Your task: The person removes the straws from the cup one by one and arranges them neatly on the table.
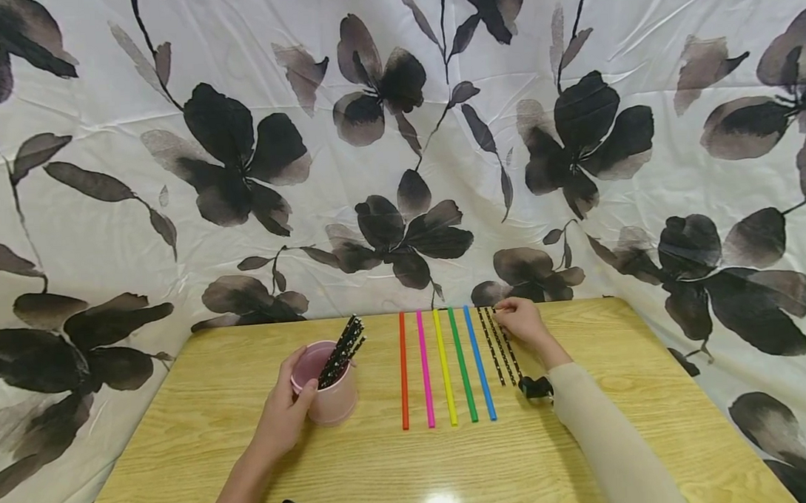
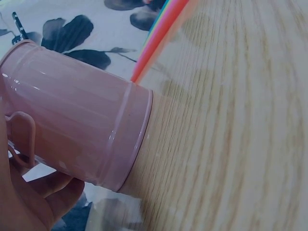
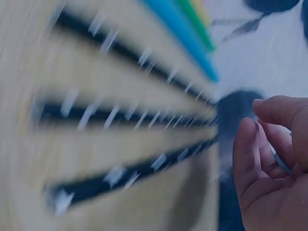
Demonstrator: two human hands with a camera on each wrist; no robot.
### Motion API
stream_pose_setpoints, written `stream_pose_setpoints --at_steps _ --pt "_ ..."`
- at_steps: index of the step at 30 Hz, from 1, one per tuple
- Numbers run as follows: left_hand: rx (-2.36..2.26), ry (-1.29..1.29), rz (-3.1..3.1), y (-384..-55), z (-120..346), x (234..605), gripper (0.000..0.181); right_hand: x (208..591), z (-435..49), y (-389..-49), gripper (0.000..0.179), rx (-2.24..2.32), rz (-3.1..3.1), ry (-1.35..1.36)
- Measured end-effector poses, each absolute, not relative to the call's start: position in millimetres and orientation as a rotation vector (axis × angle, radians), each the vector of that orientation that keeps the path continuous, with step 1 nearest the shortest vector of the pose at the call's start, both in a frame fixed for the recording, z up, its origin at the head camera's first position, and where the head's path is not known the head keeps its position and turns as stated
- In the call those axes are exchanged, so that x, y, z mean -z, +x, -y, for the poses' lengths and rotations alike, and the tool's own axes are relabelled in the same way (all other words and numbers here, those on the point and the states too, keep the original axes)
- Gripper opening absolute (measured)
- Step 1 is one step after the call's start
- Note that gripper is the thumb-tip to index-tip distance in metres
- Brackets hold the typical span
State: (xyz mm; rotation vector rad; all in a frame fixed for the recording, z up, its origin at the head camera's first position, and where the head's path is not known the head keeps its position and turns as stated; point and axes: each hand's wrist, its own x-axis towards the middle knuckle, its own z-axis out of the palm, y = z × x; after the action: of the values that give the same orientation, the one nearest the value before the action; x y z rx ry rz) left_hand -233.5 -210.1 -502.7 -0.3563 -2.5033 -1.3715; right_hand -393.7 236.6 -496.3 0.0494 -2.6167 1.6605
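Observation:
My left hand [image 1: 285, 411] grips a pink cup [image 1: 333, 406] by its side, thumb near the rim. A bundle of black straws [image 1: 340, 355] with white marks leans out of it to the right. In the left wrist view the cup [image 2: 82, 115] shows a small looped handle [image 2: 26, 137], with fingers beneath. My right hand [image 1: 522, 321] is at the table's far edge, over the far end of the rightmost of three black patterned straws [image 1: 511, 355]. In the right wrist view its loosely bent fingers [image 3: 248, 154] are just beyond that straw's tip [image 3: 209, 143], holding nothing.
Left of the black straws lie red [image 1: 403, 370], pink [image 1: 425, 369], yellow [image 1: 445, 368], green [image 1: 463, 368] and blue [image 1: 480, 367] straws, side by side on the wooden table [image 1: 202, 406]. A floral cloth [image 1: 387, 171] hangs behind the table.

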Motion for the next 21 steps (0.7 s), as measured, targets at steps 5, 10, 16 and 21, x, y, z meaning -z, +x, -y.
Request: stream_pose_setpoints --at_steps 5,10,16,21 --pt "1.373 -0.347 2.505 -233.0 209.6 502.2 0.056 465.8 -203.0 -384.8 0.025 -1.724 2.559 0.14" --pt "1.373 -0.349 2.508 -232.5 209.5 501.8 0.057 441.2 -162.2 -369.8 0.021 -1.871 2.462 0.289" --pt "1.385 -0.356 2.492 -232.6 210.6 502.4 0.056 423.1 -114.8 -341.8 0.021 -1.999 2.396 0.496" --pt "1.388 -0.376 2.481 -233.3 211.4 504.1 0.056 417.3 -86.5 -318.0 0.024 -2.129 2.35 0.637"
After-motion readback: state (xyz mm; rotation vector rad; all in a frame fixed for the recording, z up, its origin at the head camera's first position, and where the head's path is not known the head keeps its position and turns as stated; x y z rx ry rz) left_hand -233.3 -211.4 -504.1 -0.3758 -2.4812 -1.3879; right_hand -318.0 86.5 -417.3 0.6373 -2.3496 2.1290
